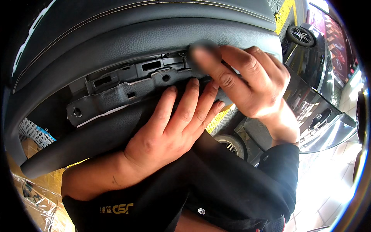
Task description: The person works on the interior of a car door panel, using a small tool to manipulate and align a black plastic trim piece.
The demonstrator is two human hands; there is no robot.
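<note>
A black car door trim panel in grained leather-like covering, with pale double stitching, lies before me. In its armrest recess runs a covered flange with round and square holes and a ragged cut edge. Behind the flange, the bare plastic frame shows slots. My left hand rests palm down on the lower armrest, its fingers apart and their tips by the flange. Over the recess's right end, my right hand has thumb and forefinger brought together. A blurred patch hides the fingertips and anything between them.
Cardboard boxes wrapped in clear film lie at lower left. A dark car stands to the right on a pale tiled floor. A wheel shows below the panel, and yellow markings cross the floor at top right.
</note>
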